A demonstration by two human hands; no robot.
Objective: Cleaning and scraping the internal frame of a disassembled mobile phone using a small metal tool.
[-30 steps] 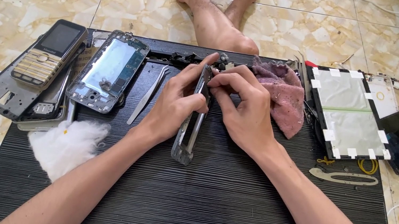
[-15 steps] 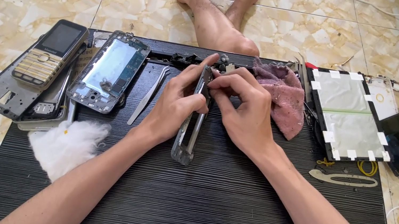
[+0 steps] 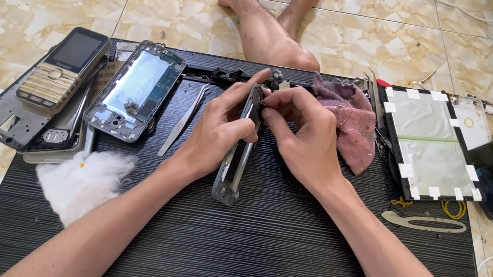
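A grey phone frame (image 3: pixel 233 168) stands on its long edge on the black ribbed board (image 3: pixel 254 253). My left hand (image 3: pixel 219 128) grips its upper half from the left, thumb along the top. My right hand (image 3: pixel 302 134) pinches at the frame's top end with thumb and forefinger; what the fingertips hold is too small to tell. Metal tweezers (image 3: pixel 183 120) lie just left of my left hand.
At the left lie a keypad phone (image 3: pixel 62 69), an opened phone chassis (image 3: pixel 134 90) and more frames. A white cotton wad (image 3: pixel 86 180) sits at front left. A pink rag (image 3: pixel 349 121), a taped screen panel (image 3: pixel 427 145) and a plastic pry tool (image 3: pixel 422 222) lie at the right. Bare legs (image 3: pixel 266 21) rest beyond the board.
Both hands stay on the phone frame; only the right fingertips shift slightly at its top end.
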